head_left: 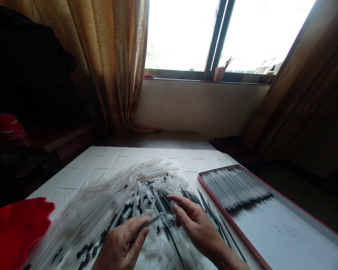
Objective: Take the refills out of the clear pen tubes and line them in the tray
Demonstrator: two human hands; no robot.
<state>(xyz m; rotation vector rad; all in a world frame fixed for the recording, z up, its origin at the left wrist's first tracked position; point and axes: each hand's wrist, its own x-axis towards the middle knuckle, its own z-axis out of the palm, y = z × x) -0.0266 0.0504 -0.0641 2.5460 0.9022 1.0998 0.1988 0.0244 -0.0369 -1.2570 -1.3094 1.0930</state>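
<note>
My left hand (126,240) is closed on a thin dark rod (153,220), which points up and to the right between thumb and fingers. Just to its right, my right hand (195,225) pinches a small clear piece (173,207) between thumb and fingertips. Both hands are over a large pile of translucent plastic tubes (109,198), mixed with short clear pieces and small black caps (87,258). Thin dark rods (225,232) lie in a bundle beside and beneath my right hand.
A shallow pink-edged tray (240,230) on the right holds a row of finished-looking pens (236,187). A red scalloped container (17,228) sits at the left edge. The white brick-patterned table (104,161) reaches toward the window, with curtains (115,56) at both sides.
</note>
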